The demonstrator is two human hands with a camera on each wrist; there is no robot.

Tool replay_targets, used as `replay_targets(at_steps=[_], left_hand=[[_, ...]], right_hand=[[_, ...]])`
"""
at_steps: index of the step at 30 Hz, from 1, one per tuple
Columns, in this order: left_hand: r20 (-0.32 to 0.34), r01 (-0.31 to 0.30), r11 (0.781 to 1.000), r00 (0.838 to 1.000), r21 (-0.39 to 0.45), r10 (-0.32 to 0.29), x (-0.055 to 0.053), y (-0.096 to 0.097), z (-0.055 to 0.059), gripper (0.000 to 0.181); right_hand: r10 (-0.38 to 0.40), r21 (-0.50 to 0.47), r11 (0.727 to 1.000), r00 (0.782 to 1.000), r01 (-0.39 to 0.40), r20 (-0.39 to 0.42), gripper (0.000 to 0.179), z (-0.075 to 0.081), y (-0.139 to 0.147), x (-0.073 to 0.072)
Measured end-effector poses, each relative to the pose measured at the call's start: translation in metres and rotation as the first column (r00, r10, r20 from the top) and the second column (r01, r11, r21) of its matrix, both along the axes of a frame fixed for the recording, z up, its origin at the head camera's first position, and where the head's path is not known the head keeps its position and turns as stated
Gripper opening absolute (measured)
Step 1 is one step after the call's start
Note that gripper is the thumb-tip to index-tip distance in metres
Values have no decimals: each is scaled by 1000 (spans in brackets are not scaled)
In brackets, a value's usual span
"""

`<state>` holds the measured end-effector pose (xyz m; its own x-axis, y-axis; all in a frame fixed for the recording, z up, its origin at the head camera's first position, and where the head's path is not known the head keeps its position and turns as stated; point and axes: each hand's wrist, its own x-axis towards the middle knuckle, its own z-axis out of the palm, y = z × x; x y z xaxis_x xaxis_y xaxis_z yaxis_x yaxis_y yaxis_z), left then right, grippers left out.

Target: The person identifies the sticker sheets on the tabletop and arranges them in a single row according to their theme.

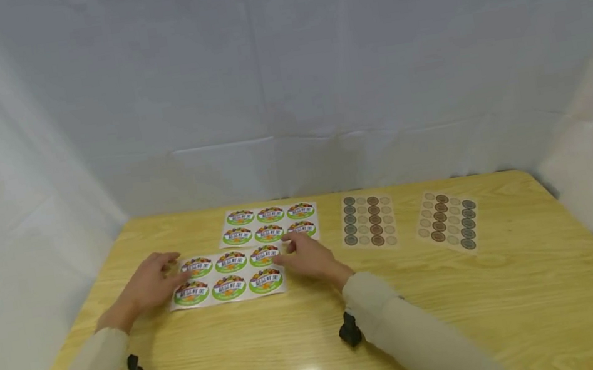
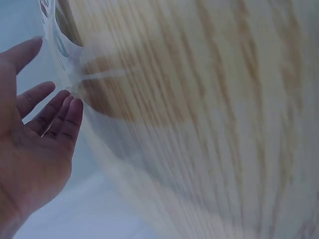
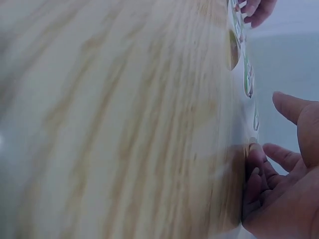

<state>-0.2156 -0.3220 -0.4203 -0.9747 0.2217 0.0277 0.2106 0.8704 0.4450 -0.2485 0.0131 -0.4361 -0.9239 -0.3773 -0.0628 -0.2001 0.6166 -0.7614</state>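
Observation:
A white sheet of oval fruit-print stickers (image 1: 228, 277) lies on the wooden table, two rows of three ovals. My left hand (image 1: 152, 284) is at its left edge, fingertips at the margin. The left wrist view shows that hand's fingers (image 2: 59, 114) nearly straight and the thumb apart. At the sheet's right edge is my right hand (image 1: 309, 258), its thumb over the rightmost stickers in the head view. In the right wrist view its thumb (image 3: 289, 105) stands away from loosely bent fingers (image 3: 256, 169) resting low at the table. Directly behind lies a second matching sticker sheet (image 1: 268, 224), partly covered by the right fingers.
Two smaller sheets of round stickers, one straight (image 1: 368, 222) and one tilted (image 1: 448, 220), lie to the right of my right hand. The wooden table (image 1: 230, 359) meets white cloth walls (image 1: 260, 89) at the back and sides. A black wrist strap (image 1: 350, 330) shows on the right sleeve.

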Motion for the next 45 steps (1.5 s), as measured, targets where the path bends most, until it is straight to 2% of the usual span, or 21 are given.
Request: replay_targets(at_steps=[8, 14, 22, 31, 45], left_hand=[[40, -30, 998, 999, 51, 28, -5, -5, -4, 70], [57, -39, 996, 998, 80, 35, -7, -10, -9, 71], [84, -37, 992, 996, 121, 27, -10, -9, -10, 71], [86, -12, 981, 996, 193, -5, -12, -8, -10, 66], [106, -19, 980, 994, 199, -3, -14, -3, -10, 63]], right_hand=[[-38, 95, 995, 999, 40, -24, 67, -5, -9, -5], [-55, 101, 993, 998, 56, -14, 66, -2, -12, -5], [-88, 171, 981, 995, 95, -46, 63, -3, -14, -3], [-81, 227, 969, 994, 96, -72, 62, 3, -15, 2], [-87, 265, 959, 993, 104, -74, 61, -1, -14, 0]])
